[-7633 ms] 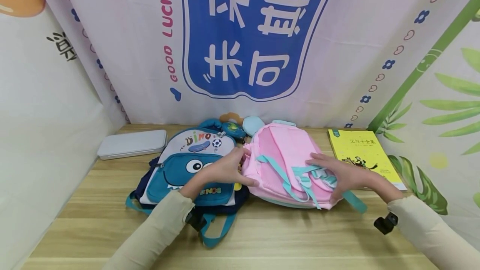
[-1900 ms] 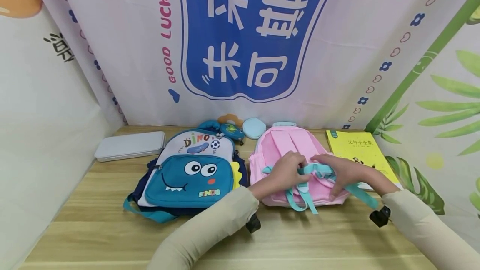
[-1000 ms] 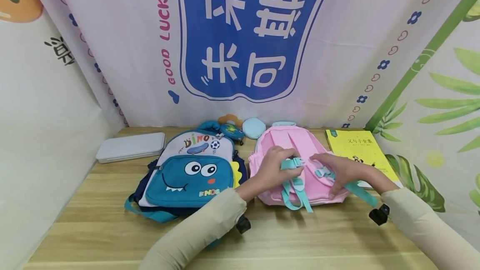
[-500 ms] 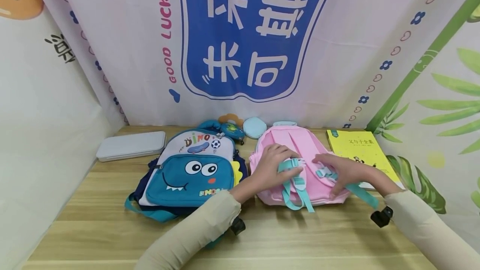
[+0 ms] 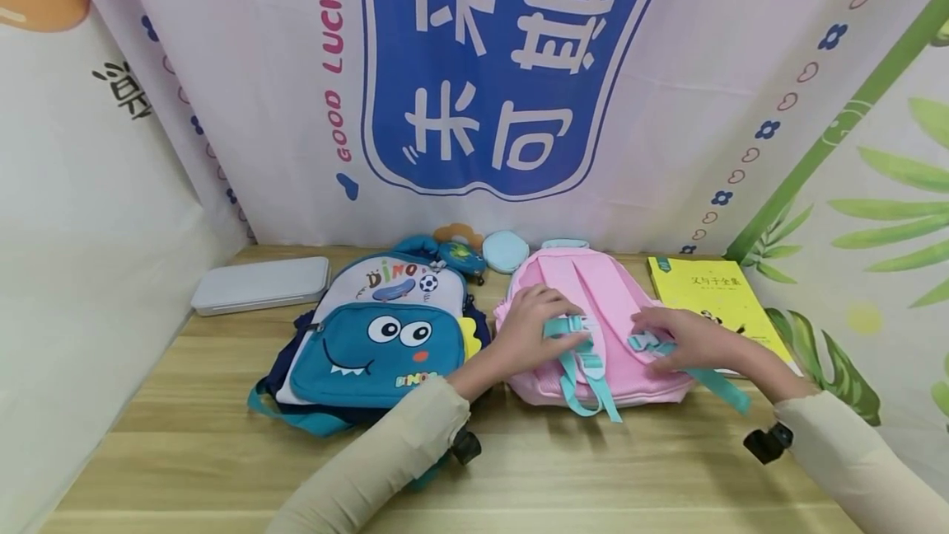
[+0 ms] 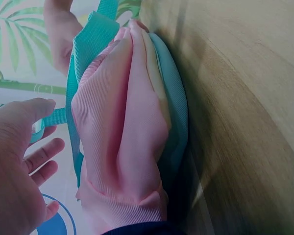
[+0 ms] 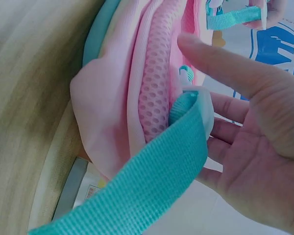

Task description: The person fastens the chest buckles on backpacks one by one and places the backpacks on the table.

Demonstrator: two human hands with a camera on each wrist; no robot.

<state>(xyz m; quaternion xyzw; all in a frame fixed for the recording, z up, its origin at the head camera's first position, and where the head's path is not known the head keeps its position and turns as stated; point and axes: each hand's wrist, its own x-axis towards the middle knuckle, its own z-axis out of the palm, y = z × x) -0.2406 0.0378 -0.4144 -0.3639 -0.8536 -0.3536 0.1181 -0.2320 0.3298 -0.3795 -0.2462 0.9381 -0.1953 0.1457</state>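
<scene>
A pink backpack (image 5: 623, 381) lies on the table with its shoulder straps facing up and teal webbing across them. My left hand (image 5: 528, 330) pinches a teal strap's buckle (image 5: 575, 325) over the backpack's left side, thumb below and fingers above. At the right shoulder strap, my right hand (image 5: 693, 343) is beside another teal buckle (image 5: 643, 342). The right wrist view shows this hand's thumb stretched out and its fingers behind a looped teal strap (image 7: 157, 171). Two teal strap ends hang over the backpack's near edge.
To the left lies a blue dinosaur backpack (image 5: 385, 348), and beyond it a pale grey flat case (image 5: 261, 285). A yellow book (image 5: 700, 287) lies at the right. Behind are a small dinosaur pouch (image 5: 461, 258) and a light blue round piece (image 5: 506, 251), against a printed curtain (image 5: 296, 105).
My hands have gone from the pink backpack's sides to its teal straps. The strap stretched between them earlier is now apart, the left buckle drawn leftward. Lately my right hand has shifted slightly right.
</scene>
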